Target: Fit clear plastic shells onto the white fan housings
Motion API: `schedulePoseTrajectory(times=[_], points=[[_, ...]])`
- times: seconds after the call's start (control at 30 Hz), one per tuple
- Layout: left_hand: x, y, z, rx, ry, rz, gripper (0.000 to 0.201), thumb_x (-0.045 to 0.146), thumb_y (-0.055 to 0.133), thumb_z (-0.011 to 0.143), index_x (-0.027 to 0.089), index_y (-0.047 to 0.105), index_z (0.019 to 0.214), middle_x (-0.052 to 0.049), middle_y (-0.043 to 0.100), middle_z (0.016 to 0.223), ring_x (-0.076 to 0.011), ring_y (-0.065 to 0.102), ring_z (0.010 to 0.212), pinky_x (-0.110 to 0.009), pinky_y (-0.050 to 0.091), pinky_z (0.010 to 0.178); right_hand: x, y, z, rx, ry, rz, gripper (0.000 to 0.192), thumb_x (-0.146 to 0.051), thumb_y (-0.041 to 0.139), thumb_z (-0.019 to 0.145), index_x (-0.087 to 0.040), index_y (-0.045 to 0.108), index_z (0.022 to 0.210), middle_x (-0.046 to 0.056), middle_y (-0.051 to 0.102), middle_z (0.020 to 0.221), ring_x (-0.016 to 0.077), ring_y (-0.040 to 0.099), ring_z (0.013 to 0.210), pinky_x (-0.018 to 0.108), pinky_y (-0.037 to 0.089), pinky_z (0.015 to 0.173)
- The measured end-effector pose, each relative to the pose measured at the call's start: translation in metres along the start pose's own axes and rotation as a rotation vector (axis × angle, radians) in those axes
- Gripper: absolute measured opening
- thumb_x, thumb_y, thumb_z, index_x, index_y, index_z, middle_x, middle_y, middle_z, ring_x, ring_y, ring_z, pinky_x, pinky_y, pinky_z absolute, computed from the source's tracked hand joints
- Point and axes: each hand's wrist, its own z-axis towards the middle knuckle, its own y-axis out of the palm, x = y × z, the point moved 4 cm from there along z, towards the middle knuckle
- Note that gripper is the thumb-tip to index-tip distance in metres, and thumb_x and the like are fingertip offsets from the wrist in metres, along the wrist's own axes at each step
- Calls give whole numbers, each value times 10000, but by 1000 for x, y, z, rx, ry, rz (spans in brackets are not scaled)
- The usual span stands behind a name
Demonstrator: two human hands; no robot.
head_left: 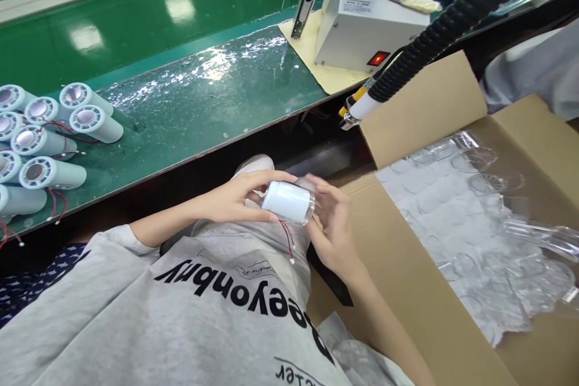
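Observation:
Over my lap, my left hand [235, 198] grips a white cylinder [286, 201] by its left end. A clear plastic cap [311, 208] sits on the cylinder's right end, and my right hand [333, 230] holds it there. Thin red and white wires [288, 241] hang down from the cylinder. Both hands are below the front edge of the green workbench [190, 108].
Several more white cylinders [43, 139] with red wires lie at the bench's left. A white machine box [366, 12] with a lit red switch stands at the back right, a black corrugated hose [434, 30] across it. An open cardboard box [434, 307] of clear plastic caps [479, 217] is on my right.

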Motion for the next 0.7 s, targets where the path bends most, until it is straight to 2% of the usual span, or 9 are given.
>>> schedulePoseTrajectory(times=[0.07,0.13,0.2,0.3,0.4,0.53,0.63,0.7], points=[[-2,0,0,-11,-43,-27,705,424,791,847,275,541,1488,-118,640,1401,-222,676,1040,-307,586,788,-11,-1,-2,-50,-299,-152,296,-202,690,894,-314,592,1150,78,651,1399,279,632,1313,550,558,1071],[-4,0,1,-33,-44,-45,719,426,796,849,287,532,1503,-113,647,1404,-218,689,1031,-316,588,807,-12,0,-3,-156,-387,-202,320,-197,709,911,-334,638,1192,68,628,1449,290,610,1347,566,528,1112],[-3,0,1,-60,14,-43,737,383,819,838,318,530,1512,-99,608,1484,-254,661,1203,-357,573,957,-7,-2,-2,-180,-299,-126,390,-303,751,921,-333,641,1294,80,653,1425,297,631,1319,533,560,1078],[-1,1,0,-117,96,-82,753,294,811,854,371,498,1535,-72,512,1598,-278,555,1403,-383,516,1104,3,-5,-3,-163,-55,57,466,-518,737,915,-307,665,1324,88,731,1292,294,712,1171,465,632,942],[-4,2,-2,-155,51,-186,740,267,768,895,381,459,1558,-80,514,1598,-266,617,1341,-380,548,1074,6,-7,-6,-161,62,62,407,-506,752,898,-300,739,1250,86,748,1267,302,729,1124,447,652,879],[-13,5,-2,-160,-43,-279,773,284,776,886,329,437,1578,-110,575,1540,-256,686,1241,-379,566,1045,0,-11,-5,-150,11,-32,351,-398,784,875,-332,775,1220,58,719,1348,313,702,1193,429,641,896],[-26,13,0,-169,-91,-333,806,308,796,859,298,437,1580,-117,630,1475,-244,711,1188,-346,581,996,0,-6,-4,-149,76,-40,382,-478,766,876,-317,777,1223,58,749,1284,293,732,1096,408,636,878],[-34,17,2,-116,-129,-348,770,362,797,844,281,489,1545,-113,629,1471,-246,709,1172,-323,595,943,5,3,-3,-187,173,18,525,-597,729,873,-282,741,1293,68,780,1182,269,754,947,392,636,823]])
